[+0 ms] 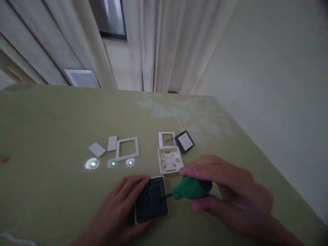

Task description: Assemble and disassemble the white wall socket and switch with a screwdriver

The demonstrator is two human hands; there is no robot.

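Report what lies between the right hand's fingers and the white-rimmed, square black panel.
In the head view, a green-handled screwdriver: its thin dark shaft reaches the black panel.

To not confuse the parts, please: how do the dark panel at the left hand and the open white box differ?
The dark panel has a black face; the white box is pale inside. The left hand holds the dark panel; the white box lies unheld. Both are squarish.
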